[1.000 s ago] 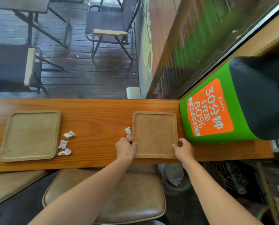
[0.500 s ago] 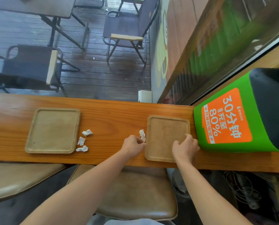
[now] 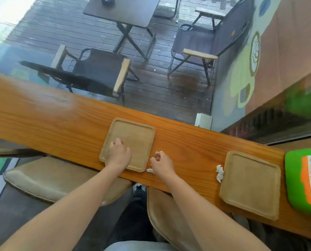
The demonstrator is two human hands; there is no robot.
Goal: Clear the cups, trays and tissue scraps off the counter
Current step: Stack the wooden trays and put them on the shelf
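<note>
Two empty wooden trays lie on the long wooden counter (image 3: 42, 122). My left hand (image 3: 119, 154) rests flat on the near part of the left tray (image 3: 134, 131), fingers spread. Just right of that tray, my right hand (image 3: 162, 164) is curled around white tissue scraps (image 3: 158, 152), with bits showing at its fingertips. One more scrap (image 3: 150, 170) lies by my right wrist at the counter's front edge. The right tray (image 3: 250, 185) lies further right, with a crumpled tissue (image 3: 219, 173) against its left edge. No cups are in view.
A green box with an orange label (image 3: 305, 180) stands on the counter right of the right tray. Padded stools (image 3: 57, 178) sit under the counter's near edge. Beyond the counter is a window onto a deck with folding chairs and a table.
Both hands have left the right tray and moved left. My left hand now lies on the left tray and my right hand has closed on the scraps beside it. The view swung left.
</note>
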